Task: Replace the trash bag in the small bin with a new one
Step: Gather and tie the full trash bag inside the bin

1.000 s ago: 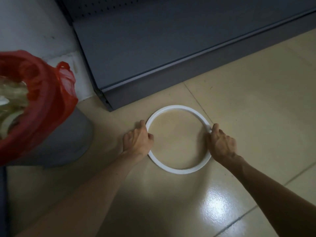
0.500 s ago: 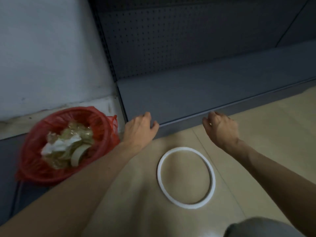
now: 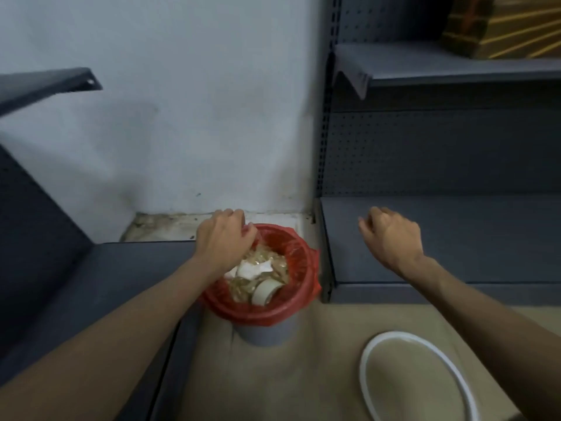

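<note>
A small grey bin [image 3: 267, 332] stands on the floor in the corner, lined with a red trash bag [image 3: 300, 259] folded over its rim. Inside lie crumpled paper [image 3: 252, 268], a tape roll [image 3: 264, 291] and clear wrappers. My left hand [image 3: 224, 238] is at the bin's far-left rim, fingers curled on the bag's edge. My right hand [image 3: 391, 235] hovers over the low shelf to the right of the bin, fingers loosely curled, holding nothing. The white bin ring [image 3: 397, 333] lies flat on the floor at the lower right.
Grey metal shelving flanks the bin: a low shelf [image 3: 470, 256] on the right with a pegboard back, and another base [image 3: 91, 284] on the left. A white wall is behind. An upper right shelf carries a brown and yellow item [image 3: 501, 22]. Beige floor [image 3: 273, 384] lies in front.
Both hands let go of the white ring on the floor and rose. The left hand moved to the bin's rim and took the bag's edge; the right hand now hovers over the shelf.
</note>
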The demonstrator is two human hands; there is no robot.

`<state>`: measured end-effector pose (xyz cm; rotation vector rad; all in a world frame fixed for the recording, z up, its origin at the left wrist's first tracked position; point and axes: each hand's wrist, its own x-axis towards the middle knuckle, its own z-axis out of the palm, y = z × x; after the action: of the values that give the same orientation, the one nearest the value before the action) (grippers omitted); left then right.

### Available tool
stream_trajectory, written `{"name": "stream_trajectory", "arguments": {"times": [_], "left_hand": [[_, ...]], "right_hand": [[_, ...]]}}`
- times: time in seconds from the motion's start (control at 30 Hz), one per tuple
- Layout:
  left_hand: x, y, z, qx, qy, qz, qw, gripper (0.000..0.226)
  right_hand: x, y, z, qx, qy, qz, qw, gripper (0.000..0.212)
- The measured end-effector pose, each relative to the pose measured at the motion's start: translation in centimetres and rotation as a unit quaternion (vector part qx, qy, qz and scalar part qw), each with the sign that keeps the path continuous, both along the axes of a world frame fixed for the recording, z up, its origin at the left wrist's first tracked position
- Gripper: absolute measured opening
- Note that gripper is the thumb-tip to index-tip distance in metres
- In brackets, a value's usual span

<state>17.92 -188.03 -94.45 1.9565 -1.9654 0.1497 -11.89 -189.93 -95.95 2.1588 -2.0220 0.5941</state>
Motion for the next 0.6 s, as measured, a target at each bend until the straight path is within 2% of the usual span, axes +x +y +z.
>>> {"name": "stream_trajectory", "arguments": {"times": [0.3,0.47,0.6], "left_hand": [[8.1,3.1,-2.6,0.074,0.02,0.101,0.992,0.028],[9.5,3.3,-6.1,0.147,0.011,0.086,0.985,0.016],[9.9,3.0,-8.9,0.186,0.0,0.08,0.979,0.009]], "right_hand": [[9.2,-0.8,-1.6,0.037,0.002,0.075,0.996,0.032],[9.6,-1.1,-4.6,0.096,0.061,0.053,0.992,0.027],[9.2,-1.5,-6.8,0.149,0.08,-0.007,0.985,0.029]]}}
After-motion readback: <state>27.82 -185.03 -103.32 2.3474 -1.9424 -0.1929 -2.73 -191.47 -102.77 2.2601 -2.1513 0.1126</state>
